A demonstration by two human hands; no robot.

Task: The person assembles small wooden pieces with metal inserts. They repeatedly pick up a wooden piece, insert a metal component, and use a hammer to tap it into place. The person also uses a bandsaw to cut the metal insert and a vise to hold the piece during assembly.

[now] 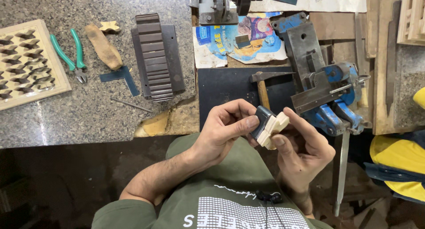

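A small pale wooden cross-shaped piece [274, 128] is held between both hands above my lap, close to the bench edge. My left hand [226, 127] presses a small dark block [263, 117] against the piece's left side with thumb and fingers. From the right, my right hand [301, 145] grips the pale piece, thumb on its lower edge. Part of the piece is hidden by my fingers.
A blue bench vise [330, 94] stands just right of my hands, with a hammer [263, 85] on a dark mat behind them. On the granite top lie a dark ribbed block [155, 56], green pliers [71, 54], a wooden lattice panel [26, 63] and a square [124, 76].
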